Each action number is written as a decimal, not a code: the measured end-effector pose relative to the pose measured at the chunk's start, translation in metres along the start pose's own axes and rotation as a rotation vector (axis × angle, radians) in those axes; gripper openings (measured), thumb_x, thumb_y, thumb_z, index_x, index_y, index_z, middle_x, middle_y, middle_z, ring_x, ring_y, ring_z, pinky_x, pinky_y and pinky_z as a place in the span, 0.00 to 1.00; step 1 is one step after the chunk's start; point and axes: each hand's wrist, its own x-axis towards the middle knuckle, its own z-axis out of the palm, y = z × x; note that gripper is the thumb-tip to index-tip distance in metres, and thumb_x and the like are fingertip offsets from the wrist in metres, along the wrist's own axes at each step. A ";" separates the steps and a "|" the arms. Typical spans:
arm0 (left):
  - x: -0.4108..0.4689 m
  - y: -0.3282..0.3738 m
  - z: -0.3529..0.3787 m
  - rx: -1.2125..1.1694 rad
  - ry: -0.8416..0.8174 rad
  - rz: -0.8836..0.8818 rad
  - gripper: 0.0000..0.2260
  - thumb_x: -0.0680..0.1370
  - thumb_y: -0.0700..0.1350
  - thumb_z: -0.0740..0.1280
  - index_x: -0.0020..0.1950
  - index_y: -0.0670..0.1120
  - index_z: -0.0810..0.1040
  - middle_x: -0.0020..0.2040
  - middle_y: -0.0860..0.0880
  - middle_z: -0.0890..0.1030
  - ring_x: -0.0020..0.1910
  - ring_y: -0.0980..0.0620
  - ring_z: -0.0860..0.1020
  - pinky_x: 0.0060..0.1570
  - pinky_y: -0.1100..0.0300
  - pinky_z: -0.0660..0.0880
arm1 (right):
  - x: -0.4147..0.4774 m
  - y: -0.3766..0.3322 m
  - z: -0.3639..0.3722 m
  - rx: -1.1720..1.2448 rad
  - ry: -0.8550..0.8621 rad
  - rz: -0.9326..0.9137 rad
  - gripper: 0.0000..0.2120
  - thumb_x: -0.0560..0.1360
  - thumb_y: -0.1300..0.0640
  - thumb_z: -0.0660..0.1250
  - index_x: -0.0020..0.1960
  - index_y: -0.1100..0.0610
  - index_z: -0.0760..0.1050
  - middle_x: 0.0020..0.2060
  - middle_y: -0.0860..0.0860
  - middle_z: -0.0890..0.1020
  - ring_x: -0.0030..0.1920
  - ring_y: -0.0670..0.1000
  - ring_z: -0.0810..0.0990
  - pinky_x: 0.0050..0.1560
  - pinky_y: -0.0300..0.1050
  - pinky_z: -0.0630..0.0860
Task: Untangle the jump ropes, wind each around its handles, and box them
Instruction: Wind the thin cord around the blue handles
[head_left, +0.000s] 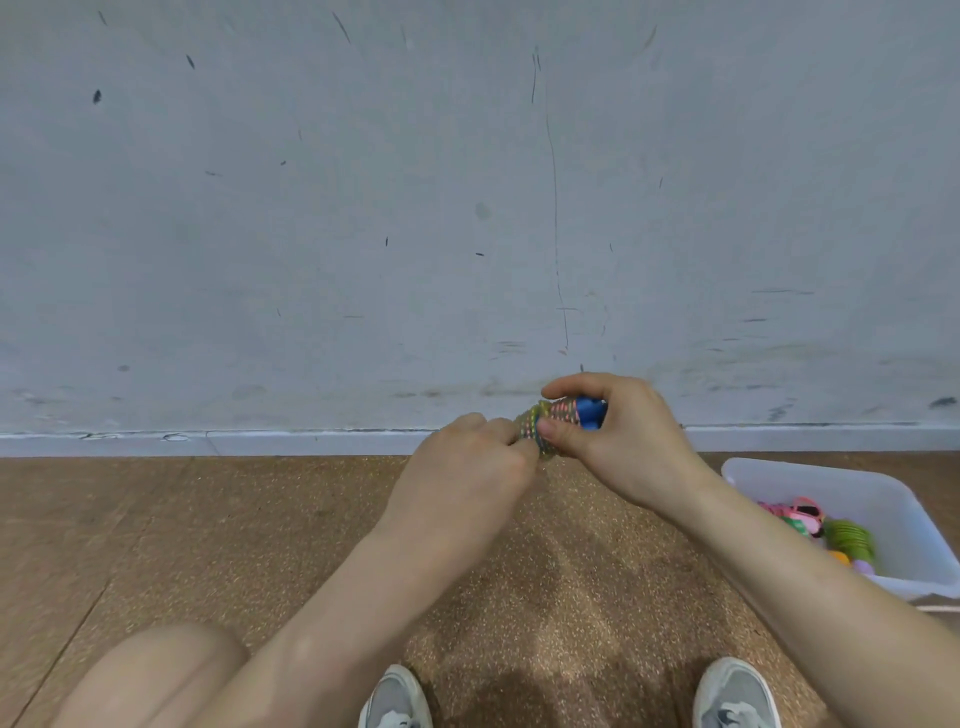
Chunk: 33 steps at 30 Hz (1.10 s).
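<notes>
Head view, left hand (470, 460), right hand (626, 441), each grip clamped on jump rope (548, 423), box (831, 483) at right edge

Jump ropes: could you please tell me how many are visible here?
3: one multicoloured rope gripped by left hand and right hand; pink rope and green rope in the box. The right arm may hide others.

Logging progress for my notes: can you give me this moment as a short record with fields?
held: jump rope, coiled round its blue handles
left hand: pinches the coils
right hand: grips the bundle
white box: on the floor, right side, holds wound ropes
status: this rope not yet boxed
</notes>
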 end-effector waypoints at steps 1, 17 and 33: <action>-0.001 0.000 -0.001 0.010 0.004 0.008 0.11 0.61 0.44 0.80 0.36 0.48 0.80 0.29 0.51 0.76 0.28 0.48 0.74 0.24 0.61 0.68 | -0.001 -0.002 0.000 -0.037 0.034 -0.029 0.12 0.69 0.53 0.76 0.53 0.49 0.81 0.47 0.47 0.83 0.49 0.47 0.80 0.54 0.41 0.74; 0.002 -0.031 -0.012 -0.958 -0.121 -0.557 0.08 0.67 0.41 0.77 0.40 0.53 0.81 0.38 0.53 0.83 0.36 0.55 0.79 0.41 0.57 0.77 | -0.006 -0.012 -0.011 0.031 -0.357 -0.223 0.21 0.67 0.61 0.77 0.55 0.47 0.75 0.47 0.45 0.80 0.46 0.44 0.81 0.54 0.44 0.77; -0.007 -0.026 -0.021 -0.601 0.122 -0.050 0.11 0.69 0.54 0.69 0.48 0.52 0.84 0.46 0.57 0.83 0.43 0.57 0.78 0.45 0.60 0.73 | 0.003 0.004 -0.013 0.745 -0.680 0.241 0.17 0.69 0.58 0.72 0.58 0.61 0.80 0.48 0.61 0.82 0.48 0.57 0.81 0.47 0.46 0.79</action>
